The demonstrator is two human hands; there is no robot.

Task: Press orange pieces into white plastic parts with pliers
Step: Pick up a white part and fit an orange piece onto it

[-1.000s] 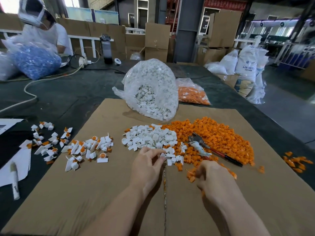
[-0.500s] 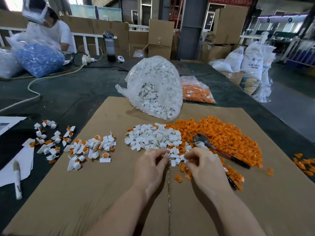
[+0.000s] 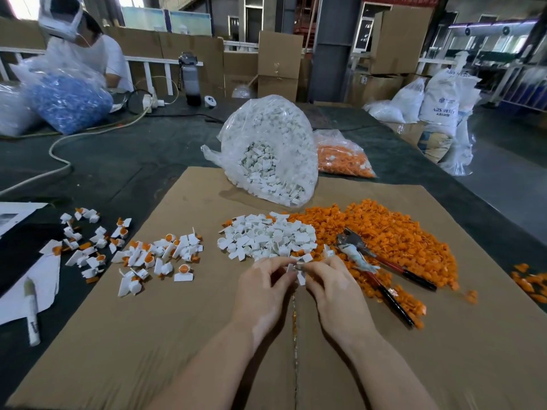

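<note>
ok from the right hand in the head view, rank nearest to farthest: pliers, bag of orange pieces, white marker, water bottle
From the right hand:
1. pliers, just to its right on the cardboard
2. bag of orange pieces, ahead, past the piles
3. white marker, far left by the papers
4. water bottle, far back on the table

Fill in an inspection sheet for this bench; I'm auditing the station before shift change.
Surface: cardboard sheet over a dark table.
Job's things: white parts pile; orange pieces pile; pliers lying on the orange pieces, unheld; finished pieces on the left.
Clutter: marker on paper; stray orange bits off the cardboard.
Hands: left hand and right hand together pinch a white part.
Cables: white cable across the table to a power strip.
Surroundings: bag of white parts, bag of orange pieces, bag of blue parts, bottle, boxes, sacks, another person.
</note>
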